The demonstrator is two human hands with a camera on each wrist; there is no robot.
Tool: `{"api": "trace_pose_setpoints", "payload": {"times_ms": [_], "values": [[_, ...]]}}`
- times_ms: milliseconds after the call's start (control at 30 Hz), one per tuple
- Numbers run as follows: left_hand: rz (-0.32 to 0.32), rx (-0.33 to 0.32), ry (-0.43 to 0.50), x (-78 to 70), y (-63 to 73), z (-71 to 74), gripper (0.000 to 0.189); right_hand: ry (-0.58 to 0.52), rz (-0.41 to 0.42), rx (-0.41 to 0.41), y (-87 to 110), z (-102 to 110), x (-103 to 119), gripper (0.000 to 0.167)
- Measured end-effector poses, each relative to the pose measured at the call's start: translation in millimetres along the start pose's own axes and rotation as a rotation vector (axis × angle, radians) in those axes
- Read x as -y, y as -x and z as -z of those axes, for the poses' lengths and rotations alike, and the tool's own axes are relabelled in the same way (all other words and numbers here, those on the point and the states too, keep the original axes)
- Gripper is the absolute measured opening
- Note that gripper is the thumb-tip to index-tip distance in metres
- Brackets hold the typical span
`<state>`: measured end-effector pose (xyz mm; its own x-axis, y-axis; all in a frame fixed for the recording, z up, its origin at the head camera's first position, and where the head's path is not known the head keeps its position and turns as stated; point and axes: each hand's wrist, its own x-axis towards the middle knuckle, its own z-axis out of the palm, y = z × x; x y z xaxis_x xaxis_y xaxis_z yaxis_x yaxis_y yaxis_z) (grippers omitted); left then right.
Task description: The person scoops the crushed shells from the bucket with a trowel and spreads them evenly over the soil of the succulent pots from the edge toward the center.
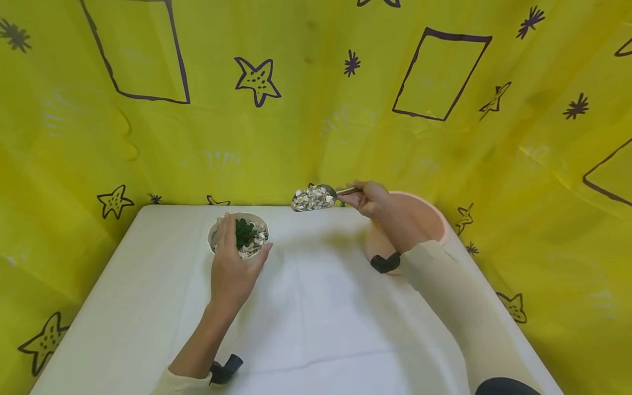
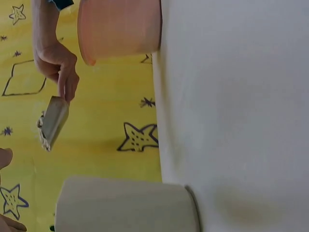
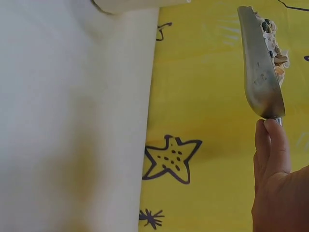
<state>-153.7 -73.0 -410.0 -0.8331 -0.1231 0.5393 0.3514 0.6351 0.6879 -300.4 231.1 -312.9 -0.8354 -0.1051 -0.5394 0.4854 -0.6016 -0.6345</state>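
Observation:
My right hand (image 1: 370,198) grips the handle of a metal scoop (image 1: 328,190) in the air above the table's back edge. Pale stone or shell chips (image 1: 312,198) heap in its bowl; the right wrist view shows the scoop (image 3: 263,67) side-on. To the left stands a white pot (image 2: 120,205) holding a small green plant (image 1: 243,232) amid similar chips. Over the pot's left side lie the straight fingers of my left hand (image 1: 231,269), its thumb by the right rim. Whether that hand touches the pot, I cannot tell.
A pink bucket (image 1: 439,219) stands at the table's right, behind my right forearm; its contents are hidden. White cloth covers the table (image 1: 296,329). A yellow curtain (image 1: 306,137) with drawn stars hangs close around the back and sides.

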Motion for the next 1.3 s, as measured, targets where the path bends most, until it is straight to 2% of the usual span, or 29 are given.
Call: {"api": "trace_pose_setpoints", "payload": {"times_ms": [100, 233, 400, 500, 667, 1133, 1300], "values": [[0.027, -0.002, -0.018, 9.8, -0.7, 6.1, 0.105, 0.020, 0.004, -0.003, -3.7, -5, -7, 0.035], [0.095, 0.034, -0.050, 20.3, -0.3, 11.6, 0.114, 0.057, 0.011, -0.012, -9.9, -12, -18, 0.032], [0.175, 0.083, -0.083, 32.6, 1.9, 11.5, 0.118, 0.103, 0.014, -0.002, -18.2, -20, -35, 0.041], [0.202, 0.100, -0.086, 38.1, 3.2, 9.8, 0.120, 0.126, 0.014, 0.006, -21.6, -24, -44, 0.039], [0.214, 0.121, -0.089, 42.9, 2.5, 6.9, 0.124, 0.169, 0.023, -0.005, -24.7, -29, -55, 0.027], [0.230, 0.123, -0.096, 41.2, 2.1, 6.6, 0.123, 0.198, 0.011, 0.001, -30.6, -35, -72, 0.032], [0.244, 0.097, -0.102, 40.1, 1.6, 3.6, 0.130, 0.227, 0.035, -0.009, -30.4, -35, -71, 0.032]]}}
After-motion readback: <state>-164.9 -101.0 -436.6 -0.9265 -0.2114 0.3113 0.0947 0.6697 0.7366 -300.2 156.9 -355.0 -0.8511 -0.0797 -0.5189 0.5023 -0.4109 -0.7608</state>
